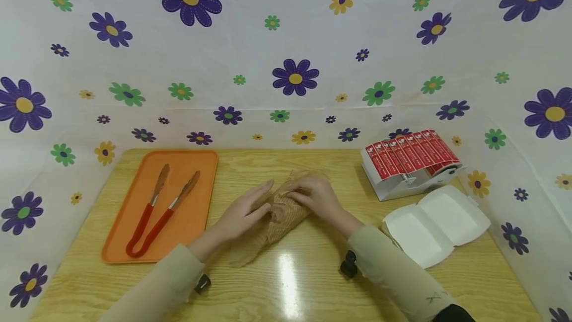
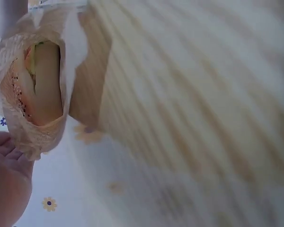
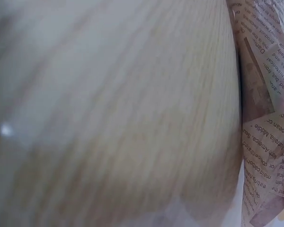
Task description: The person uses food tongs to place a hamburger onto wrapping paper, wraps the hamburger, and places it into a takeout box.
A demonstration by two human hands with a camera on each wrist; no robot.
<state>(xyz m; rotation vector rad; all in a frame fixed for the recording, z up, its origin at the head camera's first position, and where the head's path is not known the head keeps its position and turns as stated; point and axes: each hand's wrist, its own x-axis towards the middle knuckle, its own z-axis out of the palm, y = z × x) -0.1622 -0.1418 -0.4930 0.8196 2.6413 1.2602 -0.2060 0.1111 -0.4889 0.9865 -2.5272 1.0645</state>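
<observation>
Brown printed wrapping paper [image 1: 286, 215] lies round a sandwich [image 2: 47, 85] in the middle of the table. Through the open end of the paper, the left wrist view shows a seeded bun with some green filling. My left hand [image 1: 241, 215] rests at the left side of the wrap, its fingers extended against the paper. On the far right side, my right hand [image 1: 315, 195] pinches a fold of the paper between thumb and curled fingers. Close up, the right wrist view shows the printed side of the paper, with the right hand almost wholly out of frame.
An orange tray [image 1: 196, 212] on the left bears red-handled tongs [image 1: 149, 225]. To the right stand a white holder with red-and-white printed packets [image 1: 413, 153] and an open white foam box [image 1: 420, 232]. A flowered cloth [image 1: 250, 48] hangs behind the wooden table [image 1: 313, 282].
</observation>
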